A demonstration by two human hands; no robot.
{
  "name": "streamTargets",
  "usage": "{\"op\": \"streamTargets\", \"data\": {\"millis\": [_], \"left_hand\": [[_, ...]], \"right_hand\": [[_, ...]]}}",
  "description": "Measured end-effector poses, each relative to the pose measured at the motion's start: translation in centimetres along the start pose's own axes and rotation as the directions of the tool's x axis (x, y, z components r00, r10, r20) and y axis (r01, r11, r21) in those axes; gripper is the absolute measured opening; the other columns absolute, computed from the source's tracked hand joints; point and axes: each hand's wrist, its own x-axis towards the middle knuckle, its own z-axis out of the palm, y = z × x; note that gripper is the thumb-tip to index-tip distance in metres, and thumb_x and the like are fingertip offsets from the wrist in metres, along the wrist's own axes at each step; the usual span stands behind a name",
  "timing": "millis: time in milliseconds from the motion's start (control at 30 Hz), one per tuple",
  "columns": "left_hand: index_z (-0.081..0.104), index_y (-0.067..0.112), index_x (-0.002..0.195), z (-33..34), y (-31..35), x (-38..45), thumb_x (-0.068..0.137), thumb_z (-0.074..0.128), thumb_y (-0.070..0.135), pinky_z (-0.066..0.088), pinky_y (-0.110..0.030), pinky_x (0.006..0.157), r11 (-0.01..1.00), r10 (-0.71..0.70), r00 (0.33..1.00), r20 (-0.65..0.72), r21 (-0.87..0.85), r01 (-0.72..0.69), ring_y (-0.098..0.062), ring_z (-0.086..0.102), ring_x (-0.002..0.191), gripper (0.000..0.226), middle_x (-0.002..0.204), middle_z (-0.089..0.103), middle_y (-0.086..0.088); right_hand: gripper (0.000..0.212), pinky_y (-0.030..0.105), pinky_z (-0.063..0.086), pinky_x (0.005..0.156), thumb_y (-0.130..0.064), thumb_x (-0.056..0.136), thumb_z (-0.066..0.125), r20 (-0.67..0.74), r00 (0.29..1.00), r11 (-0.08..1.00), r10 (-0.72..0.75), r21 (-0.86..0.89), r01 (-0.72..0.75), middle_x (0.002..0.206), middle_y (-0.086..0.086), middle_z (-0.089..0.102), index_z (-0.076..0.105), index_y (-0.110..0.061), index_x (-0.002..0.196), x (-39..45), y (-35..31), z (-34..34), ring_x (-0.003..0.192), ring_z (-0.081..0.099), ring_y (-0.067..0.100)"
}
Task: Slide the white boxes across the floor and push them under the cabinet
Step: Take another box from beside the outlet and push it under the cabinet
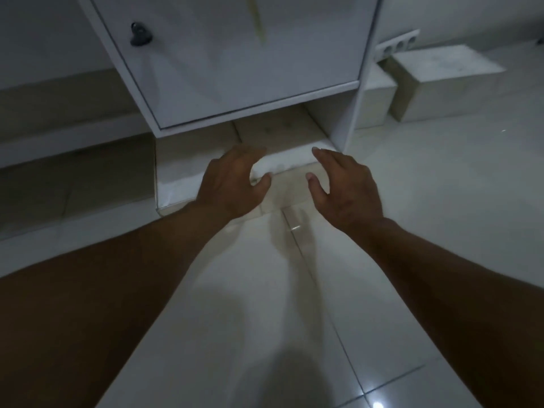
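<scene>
step: final push of white box [290, 161] into gap under cabinet [235, 69] | left hand [232, 184] spread on box's near edge, right hand [343, 187] open just off it (contact unclear) | next: likely level shove inward | two more boxes [441, 83] wait right | writing: none legible

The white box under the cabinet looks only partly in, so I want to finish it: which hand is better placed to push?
Left: the left hand touches the white box; the right hand hovers open.

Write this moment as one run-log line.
left hand: open on white box | right hand: open, at box edge | box: partly under cabinet | two boxes wait right
</scene>
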Motion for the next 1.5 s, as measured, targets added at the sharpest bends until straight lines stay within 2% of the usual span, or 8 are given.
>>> {"op": "streamTargets", "data": {"millis": [100,200,433,667,800,1033,1233,1500], "left_hand": [[0.055,0.021,0.136,-0.1,4.0,2.3,0.092,0.058,0.04,0.04,-0.034,0.102,0.999,0.05,0.999,0.006,0.006,-0.05,-0.021,0.052,0.124,0.048,0.137,0.055,-0.002],[0.056,0.03,0.134,0.4,8.5,5.3,0.092,0.054,0.047,0.04,-0.029,0.097,0.998,0.067,0.998,-0.019,-0.01,-0.067,-0.017,0.053,0.121,0.045,0.132,0.058,0.005],[0.057,0.035,0.129,1.8,18.6,13.2,0.093,0.049,0.05,0.048,-0.028,0.079,0.994,0.087,0.996,0.02,-0.061,-0.086,-0.008,0.064,0.093,0.04,0.112,0.067,0.013],[0.052,0.035,0.135,2.3,27.9,21.7,0.094,0.049,0.049,0.048,-0.038,0.091,0.997,0.062,0.998,0.009,0.04,-0.062,-0.017,0.059,0.112,0.044,0.125,0.063,0.007],[0.056,0.031,0.132,1.3,32.9,26.8,0.093,0.051,0.047,0.047,-0.04,0.093,0.998,0.042,0.999,-0.011,0.046,-0.042,-0.021,0.06,0.112,0.043,0.124,0.062,0.002],[0.055,0.028,0.132,3.0,38.2,31.8,0.094,0.049,0.045,0.043,-0.04,0.095,0.99,0.105,0.994,-0.027,0.099,-0.102,-0.029,0.057,0.115,0.042,0.128,0.059,-0.006],[0.056,0.027,0.132,8.1,42.0,34.7,0.093,0.049,0.047,0.039,-0.042,0.095,0.982,0.152,0.988,0.033,0.111,-0.154,-0.028,0.055,0.119,0.045,0.133,0.057,-0.005],[0.059,0.026,0.13,10.5,41.8,41.1,0.093,0.05,0.045,0.041,-0.045,0.1,0.983,0.18,0.981,0.07,0.02,-0.182,-0.026,0.055,0.119,0.043,0.131,0.057,-0.004]], "right_hand": [[0.047,0.041,0.041,0.098,-0.033,0.098,0.049,-0.053,0.998,0.999,0.016,-0.049,-0.018,0.135,0.007,0.057,0.047,-0.015,0.141,1.0,2.5,-3.8,0.122,0.053,0.023],[0.044,0.04,0.041,0.094,-0.031,0.098,0.051,-0.126,0.992,0.997,0.012,-0.068,-0.021,0.131,0.007,0.06,0.05,-0.014,0.138,3.3,5.6,-7.5,0.118,0.055,0.024],[0.044,0.041,0.042,0.093,-0.033,0.098,0.049,-0.155,0.988,0.996,0.021,-0.081,-0.033,0.13,0.006,0.06,0.049,-0.015,0.138,8.3,14.4,-15.0,0.115,0.055,0.024],[0.041,0.043,0.043,0.093,-0.03,0.096,0.051,-0.193,0.98,0.997,0.041,-0.054,-0.052,0.13,0.006,0.061,0.056,-0.012,0.132,12.9,23.0,-21.8,0.118,0.054,0.026],[0.041,0.04,0.039,0.091,-0.031,0.095,0.051,-0.233,0.969,0.991,0.079,-0.087,-0.102,0.129,0.005,0.06,0.056,-0.014,0.132,15.1,27.2,-26.7,0.117,0.053,0.027],[0.045,0.043,0.042,0.094,-0.032,0.095,0.051,-0.288,0.952,0.981,0.107,-0.126,-0.149,0.134,0.005,0.057,0.051,-0.016,0.137,16.4,32.9,-31.1,0.12,0.051,0.026],[0.05,0.045,0.043,0.097,-0.038,0.097,0.051,-0.225,0.955,0.959,0.195,-0.162,-0.234,0.139,0.006,0.051,0.042,-0.019,0.142,15.8,38.8,-32.1,0.122,0.05,0.025],[0.05,0.042,0.041,0.098,-0.039,0.097,0.049,-0.194,0.941,0.931,0.276,-0.188,-0.312,0.14,0.005,0.051,0.043,-0.018,0.143,18.8,42.9,-30.9,0.123,0.048,0.025]]}}
